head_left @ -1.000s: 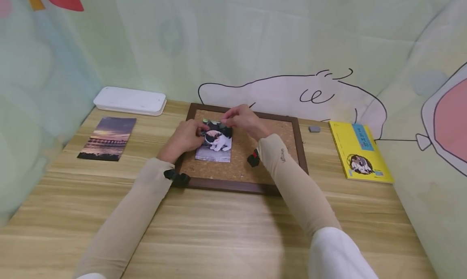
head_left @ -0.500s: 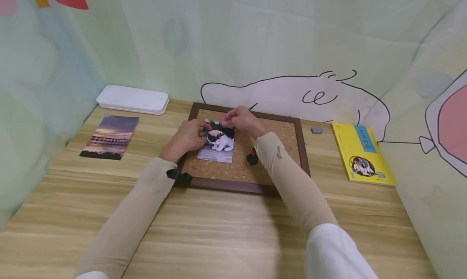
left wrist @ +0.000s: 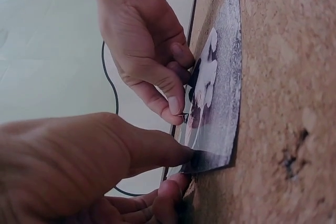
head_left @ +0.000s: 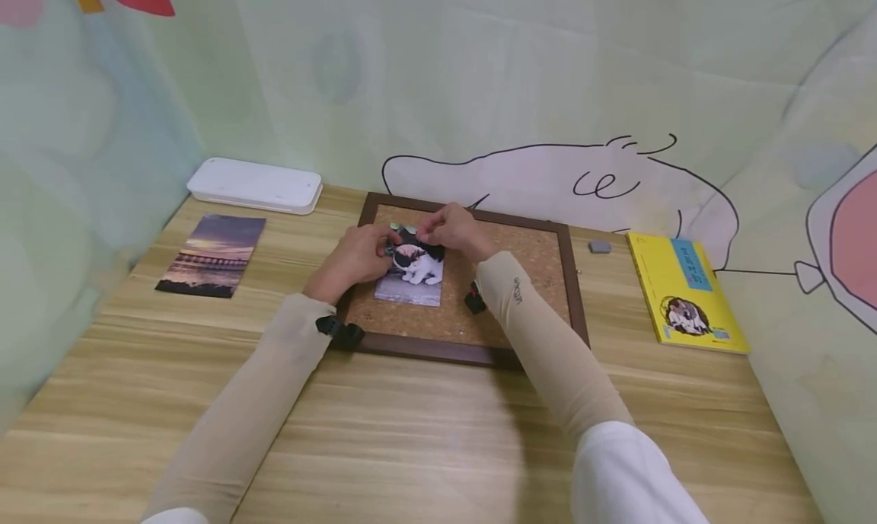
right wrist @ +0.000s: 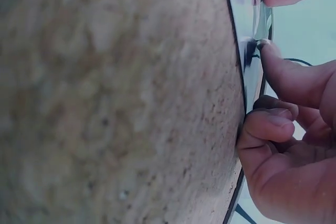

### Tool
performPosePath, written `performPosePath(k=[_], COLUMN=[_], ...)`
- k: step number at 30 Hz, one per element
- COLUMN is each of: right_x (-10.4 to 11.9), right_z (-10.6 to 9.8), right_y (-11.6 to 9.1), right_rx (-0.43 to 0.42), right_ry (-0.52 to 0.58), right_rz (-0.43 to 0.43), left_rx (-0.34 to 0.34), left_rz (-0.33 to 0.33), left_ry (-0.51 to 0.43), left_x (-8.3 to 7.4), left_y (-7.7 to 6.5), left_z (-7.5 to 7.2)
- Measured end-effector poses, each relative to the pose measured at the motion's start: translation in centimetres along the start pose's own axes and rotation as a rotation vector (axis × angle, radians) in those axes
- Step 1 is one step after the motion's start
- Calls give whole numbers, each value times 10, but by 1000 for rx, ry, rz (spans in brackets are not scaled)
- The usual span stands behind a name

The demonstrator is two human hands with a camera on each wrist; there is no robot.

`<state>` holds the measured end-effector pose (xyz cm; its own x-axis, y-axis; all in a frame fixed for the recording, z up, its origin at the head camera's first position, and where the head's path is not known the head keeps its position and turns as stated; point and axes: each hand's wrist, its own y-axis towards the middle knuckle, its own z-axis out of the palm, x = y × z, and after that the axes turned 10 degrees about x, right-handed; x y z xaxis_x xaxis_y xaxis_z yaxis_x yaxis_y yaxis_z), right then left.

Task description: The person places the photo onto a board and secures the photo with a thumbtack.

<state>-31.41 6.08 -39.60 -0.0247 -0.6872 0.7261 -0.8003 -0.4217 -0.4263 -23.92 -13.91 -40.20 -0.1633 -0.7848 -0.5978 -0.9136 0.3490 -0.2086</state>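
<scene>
A cat photo (head_left: 409, 289) lies on the left part of a brown-framed corkboard (head_left: 524, 238). My left hand (head_left: 358, 257) pinches its left edge near the top. In the left wrist view the left thumb (left wrist: 176, 153) is on the photo's face, with the other fingers around the edge. My right hand (head_left: 455, 228) is at the photo's top edge. Between its thumb and index finger it pinches a small pin (left wrist: 182, 114), whose thin metal shaft shows close over the photo. Its other fingers curl down near the board in the right wrist view.
A sunset photo (head_left: 212, 256) lies left of the board on the wooden table (head_left: 384, 440), before a white case (head_left: 253, 183). To the right are a grey eraser (head_left: 599, 247) and a yellow book (head_left: 687, 295). A tiny shiny pin (head_left: 462, 331) is on the cork's lower part.
The head view has shifted a little, so everything appears slightly further right. Both hands stay at the photo's top; the right fingertips have come slightly closer to the left hand.
</scene>
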Motion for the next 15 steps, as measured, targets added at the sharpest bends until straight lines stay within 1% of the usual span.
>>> performPosePath(k=[9, 15], right_x=[2, 2], right_z=[-1, 1], right_y=[0, 2], right_rx=[-23, -37], right_ry=[-57, -83], right_rz=[6, 36], left_rx=[-9, -4], left_rz=[7, 3], left_ry=[-7, 2], left_x=[2, 3], left_y=[1, 3], left_z=[1, 2])
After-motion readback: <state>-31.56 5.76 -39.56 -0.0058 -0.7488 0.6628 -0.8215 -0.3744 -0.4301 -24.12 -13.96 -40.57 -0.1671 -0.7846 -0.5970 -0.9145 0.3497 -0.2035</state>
